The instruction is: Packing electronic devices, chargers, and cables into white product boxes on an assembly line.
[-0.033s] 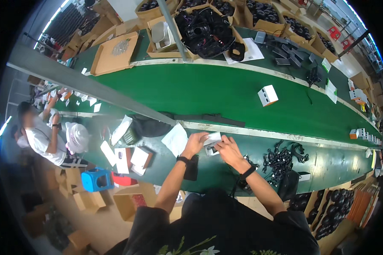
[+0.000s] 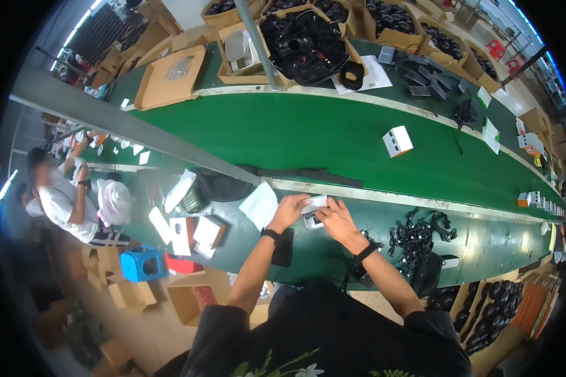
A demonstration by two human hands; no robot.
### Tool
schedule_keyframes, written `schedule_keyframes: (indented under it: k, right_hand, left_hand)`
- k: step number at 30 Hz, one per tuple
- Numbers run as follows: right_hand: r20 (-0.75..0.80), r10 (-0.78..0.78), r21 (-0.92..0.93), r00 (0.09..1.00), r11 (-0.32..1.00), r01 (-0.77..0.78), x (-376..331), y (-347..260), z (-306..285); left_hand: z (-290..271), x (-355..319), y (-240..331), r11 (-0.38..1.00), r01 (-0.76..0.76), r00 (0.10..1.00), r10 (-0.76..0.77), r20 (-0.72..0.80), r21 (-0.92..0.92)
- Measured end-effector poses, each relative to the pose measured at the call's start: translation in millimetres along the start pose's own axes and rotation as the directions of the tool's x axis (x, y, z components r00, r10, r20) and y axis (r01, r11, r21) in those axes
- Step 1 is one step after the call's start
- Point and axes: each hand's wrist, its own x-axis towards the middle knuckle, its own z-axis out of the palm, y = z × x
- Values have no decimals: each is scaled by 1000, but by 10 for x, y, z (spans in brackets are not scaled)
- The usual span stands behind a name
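Your 2 forearms reach forward over the green bench (image 2: 333, 264), and your left hand (image 2: 289, 210) and right hand (image 2: 334, 220) meet at a small white box (image 2: 314, 204); the fingers of both curl closed around its ends, just above the bench

A factory packing line: a long green conveyor belt (image 2: 308, 135), cardboard boxes of black parts (image 2: 305, 44) at 12 o'clock, a co-worker (image 2: 60, 195) at 9 o'clock.
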Motion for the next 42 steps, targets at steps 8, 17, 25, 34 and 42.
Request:
schedule_keyframes:
  k: [8, 17, 25, 34, 42]
  right_hand:
    - [-11, 144, 61, 990, 988, -143, 65, 50, 353]
    - [-139, 351, 548, 926, 806, -223, -412, -41, 395]
    - [-44, 248, 363, 968, 907, -215, -505, 38, 496]
    - [-18, 673, 552, 739, 623, -554, -280, -14, 654]
    - [26, 226, 578, 974, 792, -199, -419, 215, 254]
  left_hand:
    - [-205, -162, -171, 777, 153, 986, -78, 148, -610]
    - [598, -426, -135, 875, 174, 941, -283, -186, -452]
    - [377, -571, 132, 984, -174, 945, 174, -276, 24]
    - [198, -627, 75, 840, -382, 909, 417, -8, 385]
    - [257, -638, -156, 717, -418, 867, 499, 7, 558]
